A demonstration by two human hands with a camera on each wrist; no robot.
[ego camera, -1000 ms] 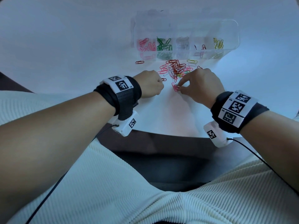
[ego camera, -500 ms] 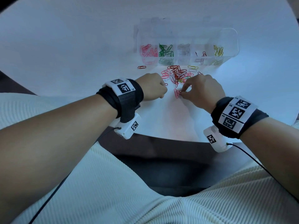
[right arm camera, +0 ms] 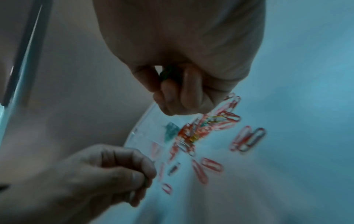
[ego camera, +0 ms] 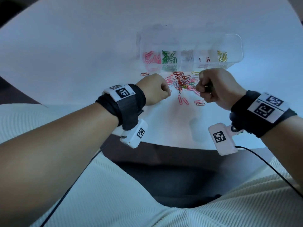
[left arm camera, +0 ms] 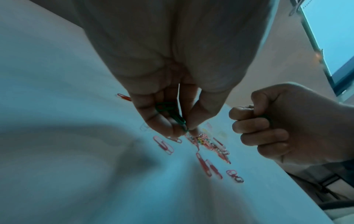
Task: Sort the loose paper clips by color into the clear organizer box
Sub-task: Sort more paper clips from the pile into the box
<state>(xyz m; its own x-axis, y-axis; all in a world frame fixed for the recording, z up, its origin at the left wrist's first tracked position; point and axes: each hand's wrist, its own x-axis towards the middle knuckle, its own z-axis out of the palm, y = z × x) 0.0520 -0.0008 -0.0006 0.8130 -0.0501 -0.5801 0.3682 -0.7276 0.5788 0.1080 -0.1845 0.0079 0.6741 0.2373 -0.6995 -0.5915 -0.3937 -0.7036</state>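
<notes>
A heap of loose paper clips, mostly red and pink with some white, yellow and green, is lying on the white table just in front of the clear organizer box, whose compartments are holding, from left to right, pink, green, clear or white, a few red, and yellow clips. Several pink clips are lying apart from the heap, nearer the person, and one red clip is sitting alone to the left. The left hand is hovering at the heap's left edge, its fingers curled around a small bunch of green clips with the thumb pinching them at the tip. The right hand is hanging at the heap's right edge in a fist, fingers curled over something dark green in the palm, seen only in part. Both wrists are wearing black bands carrying white square-coded markers; no readable words are showing. Both forearms are reaching in over the table's near edge from a ribbed white garment
</notes>
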